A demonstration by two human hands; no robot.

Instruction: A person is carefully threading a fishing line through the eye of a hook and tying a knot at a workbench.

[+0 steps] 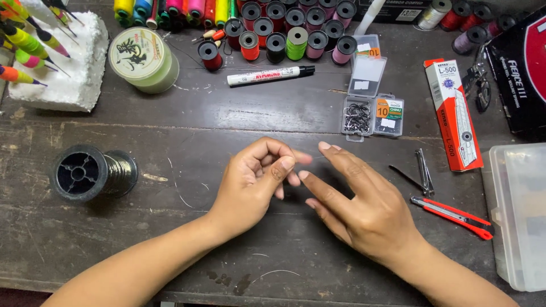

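Left hand (pixel 253 182) is curled, thumb and fingertips pinched together on something too fine to make out; right hand (pixel 355 196) beside it has fingers spread, fingertips nearly meeting the left's, above the table (pixel 187 122) between spool (pixel 91 172) and nail clipper (pixel 424 172)

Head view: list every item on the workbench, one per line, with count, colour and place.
Table: one, dark worn wood, under everything.
Wire spool: one, black, left.
Line spool: one, pale green, top left.
Foam block: one, white, top left corner, holding bright floats.
Thread spools: many, mixed colours, along the top.
Marker: one, white with black cap, top centre.
Hook box: one, clear, open, right of centre.
Cutter carton: one, white and red, right.
Nail clipper: one, silver, right.
Utility knife: one, red, lower right.
Plastic case: one, clear, right edge.
Left hand: fingers pinched, centre.
Right hand: fingers extended, centre.
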